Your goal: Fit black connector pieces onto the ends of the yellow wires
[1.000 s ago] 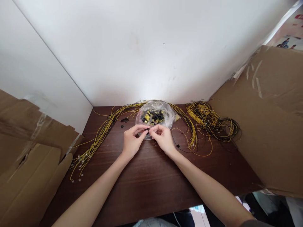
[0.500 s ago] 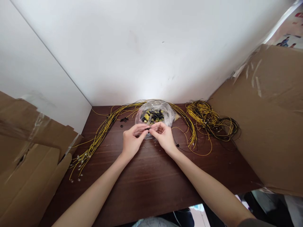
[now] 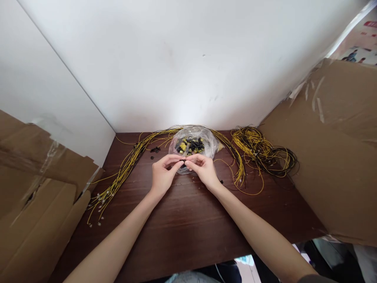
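Observation:
My left hand point(image 3: 165, 169) and my right hand point(image 3: 202, 168) meet fingertip to fingertip over the near edge of a clear plastic bag point(image 3: 212, 142). Pinched between them is a small black part point(image 3: 183, 160), mostly covered by the fingers; its exact kind does not show. Both hands are closed on it. Inside the open bag lie many black and yellow small parts point(image 3: 193, 145). Several small black rings point(image 3: 155, 149) are on the table to the left of the bag.
A bundle of yellow and black wires point(image 3: 126, 165) with white ends arcs along the left and behind the bag. A tangled wire coil point(image 3: 256, 143) lies at right. Cardboard point(image 3: 330, 149) point(image 3: 44, 188) flanks the brown table point(image 3: 188, 228), and a white wall point(image 3: 188, 70) stands behind.
The fingers have shifted slightly around the small black part, and less of it shows now. The view has moved a little; the other things stay where they were.

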Available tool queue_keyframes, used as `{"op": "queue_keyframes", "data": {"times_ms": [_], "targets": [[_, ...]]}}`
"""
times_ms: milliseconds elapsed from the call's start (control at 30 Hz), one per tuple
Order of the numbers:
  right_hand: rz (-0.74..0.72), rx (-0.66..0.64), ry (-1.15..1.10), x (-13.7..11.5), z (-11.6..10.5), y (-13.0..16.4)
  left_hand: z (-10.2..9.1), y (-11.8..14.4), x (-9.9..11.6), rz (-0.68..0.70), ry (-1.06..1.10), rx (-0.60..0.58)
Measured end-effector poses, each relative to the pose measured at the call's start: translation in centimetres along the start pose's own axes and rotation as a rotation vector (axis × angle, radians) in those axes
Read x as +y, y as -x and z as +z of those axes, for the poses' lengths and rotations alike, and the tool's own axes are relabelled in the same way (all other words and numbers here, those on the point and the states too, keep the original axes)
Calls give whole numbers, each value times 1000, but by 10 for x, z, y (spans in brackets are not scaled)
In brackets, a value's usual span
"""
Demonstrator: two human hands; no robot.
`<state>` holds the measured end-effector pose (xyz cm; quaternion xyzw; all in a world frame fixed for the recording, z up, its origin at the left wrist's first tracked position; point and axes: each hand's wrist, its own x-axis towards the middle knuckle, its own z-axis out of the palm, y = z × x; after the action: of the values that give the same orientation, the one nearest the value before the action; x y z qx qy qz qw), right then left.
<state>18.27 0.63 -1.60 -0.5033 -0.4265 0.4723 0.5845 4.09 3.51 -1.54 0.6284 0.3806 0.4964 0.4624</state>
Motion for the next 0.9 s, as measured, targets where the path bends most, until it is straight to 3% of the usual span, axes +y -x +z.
{"op": "queue_keyframes", "data": {"times_ms": [267, 467, 733, 900], "targets": [[77, -69, -20, -5, -3, -1, -2, 1, 2, 135, -184, 19], [171, -185, -119, -7, -5, 0, -2, 3, 7, 166, -188, 9], [203, -112, -149, -7, -3, -1, -1, 1, 4, 194, -209, -9], [78, -63, -57, -2, -1, -4, 6, 10, 43, 498, -338, 101]]}}
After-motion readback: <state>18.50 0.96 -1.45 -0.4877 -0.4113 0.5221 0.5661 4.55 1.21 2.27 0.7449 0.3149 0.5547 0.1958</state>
